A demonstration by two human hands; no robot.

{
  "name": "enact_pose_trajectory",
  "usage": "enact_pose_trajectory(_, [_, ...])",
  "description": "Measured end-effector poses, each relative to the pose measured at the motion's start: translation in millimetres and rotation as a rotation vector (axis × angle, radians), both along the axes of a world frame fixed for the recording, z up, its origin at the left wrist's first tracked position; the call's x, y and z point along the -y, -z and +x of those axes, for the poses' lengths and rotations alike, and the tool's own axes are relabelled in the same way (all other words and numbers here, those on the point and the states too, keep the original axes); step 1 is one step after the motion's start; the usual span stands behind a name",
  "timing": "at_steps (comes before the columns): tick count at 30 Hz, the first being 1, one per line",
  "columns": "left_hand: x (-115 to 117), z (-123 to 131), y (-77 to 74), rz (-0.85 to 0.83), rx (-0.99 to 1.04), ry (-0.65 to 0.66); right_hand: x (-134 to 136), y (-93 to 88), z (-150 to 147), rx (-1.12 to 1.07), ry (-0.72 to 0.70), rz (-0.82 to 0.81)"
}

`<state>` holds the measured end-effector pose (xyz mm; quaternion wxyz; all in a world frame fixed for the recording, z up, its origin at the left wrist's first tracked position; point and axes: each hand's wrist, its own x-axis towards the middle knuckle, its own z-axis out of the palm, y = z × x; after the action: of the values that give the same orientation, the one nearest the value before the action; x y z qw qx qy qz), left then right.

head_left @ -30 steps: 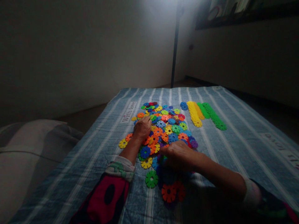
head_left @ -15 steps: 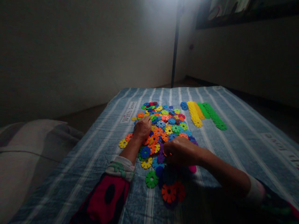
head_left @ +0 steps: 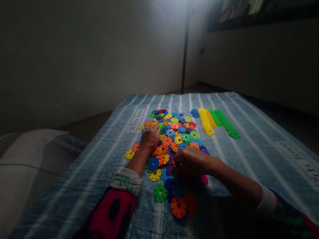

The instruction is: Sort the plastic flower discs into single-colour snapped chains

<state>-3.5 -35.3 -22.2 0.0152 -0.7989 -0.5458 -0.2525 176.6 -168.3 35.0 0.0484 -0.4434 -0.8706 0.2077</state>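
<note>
Closest to you, at the bottom of the frame, your red patterned sleeve [head_left: 113, 212] fills the lower left, and the lower right is too dark to read. Just beyond it an orange disc [head_left: 178, 206] and a green disc [head_left: 160, 192] lie flat on the striped blanket [head_left: 99, 159]. Darker discs beside them are lost in your arm's shadow.

Your right hand [head_left: 191, 161] is curled palm down over the near edge of the pile of discs [head_left: 178, 132]. A sliver of orange shows at its fingertips, but you cannot tell whether it is pinched or only covered.

Your left hand [head_left: 150, 137], left of centre, rests knuckles up on the pile's left side. Its fingers are bent into the discs, and whether they hold one is hidden.

Judging by their look, these discs are thin, stiff plastic, very light and not fragile. They are likely to slide over one another. Lying flat on soft cloth, they give little to get under, so take one by its notched rim between thumb and forefinger, or press one edge to tip it up.

Further off, right of centre, a yellow row [head_left: 206, 122] and a green row [head_left: 226, 123] of overlapping discs lie side by side, apart from the pile.

Beyond the bed, a dark pole [head_left: 185, 49] rises at top centre, and the upper right corner is too dim to make out.
</note>
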Motion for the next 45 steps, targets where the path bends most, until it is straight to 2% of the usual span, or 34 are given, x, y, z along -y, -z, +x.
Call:
enact_pose_trajectory(10, [-5,-2,-0.9,-0.015,-0.008,0.021,-7,-6.5,6,-0.004,0.037,0.046])
enact_pose_trajectory(15, [-6,-4,0.3,0.016,-0.006,0.02,-12,-16.1,18,-0.024,0.121,0.116])
enact_pose_trajectory(18, [-6,-4,-1.0,0.014,-0.006,0.036,-17,-31.9,51,-0.052,0.252,0.125])
enact_pose_trajectory(22, [-5,-4,-3.0,-0.007,-0.014,0.029,-21,-51.2,123,0.03,0.528,0.111])
enact_pose_trajectory(25, [-6,-4,-2.9,0.005,-0.007,0.033,-22,-51.4,172,0.142,0.759,0.01])
enact_pose_trajectory(28, [-6,-4,-2.3,0.026,0.003,0.029,-23,-39.8,199,0.142,0.895,-0.18])
enact_pose_trajectory(30, [-7,-4,-2.3,0.034,0.011,0.027,-24,-31.2,205,0.153,0.94,-0.245])
enact_pose_trajectory(33, [-6,-4,-2.6,0.033,0.014,0.033,-26,-23.5,206,0.207,0.964,-0.245])
enact_pose_trajectory(45, [-6,-4,-1.3,0.028,-0.018,0.029,-28,-19.3,203,0.292,1.015,-0.241])
